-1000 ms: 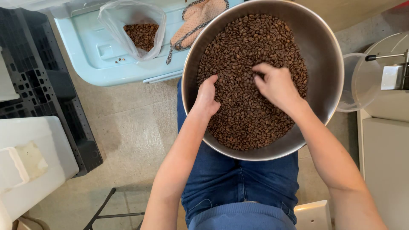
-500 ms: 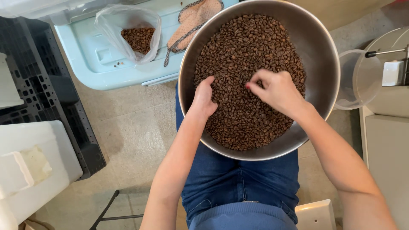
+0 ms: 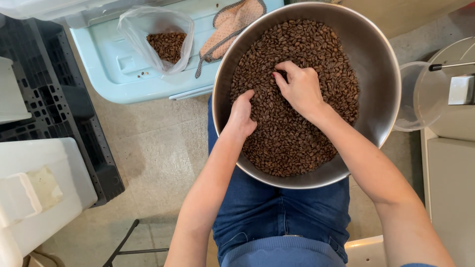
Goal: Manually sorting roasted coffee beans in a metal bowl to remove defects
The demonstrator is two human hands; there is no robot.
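Seen from the head camera, a seated person sorts through roasted coffee beans (image 3: 302,133) heaped in a wide steel bowl (image 3: 383,84) that rests on the lap, over blue jeans (image 3: 277,212). The left hand (image 3: 241,116) lies at the near left edge of the heap, fingers curled loosely into the beans, closed on nothing that can be made out. The right hand (image 3: 298,89) sits on the middle of the heap, its fingertips (image 3: 278,79) drawn together and pressed down among the beans; whether a single bean is pinched between them cannot be told.

The step in hand appears to be a hand sort, the beans raked and picked over. Any next move would seem to call for a light, fine pinch and a steady bowl, since the bowl is balanced on the legs.

The beans look dark brown, dry and even in size, filling most of the bowl's floor. Beyond the bowl, a clear plastic bag (image 3: 143,22) holding a smaller lot of beans stands open on a pale blue lid (image 3: 104,69), just beside a checked cloth (image 3: 230,22).
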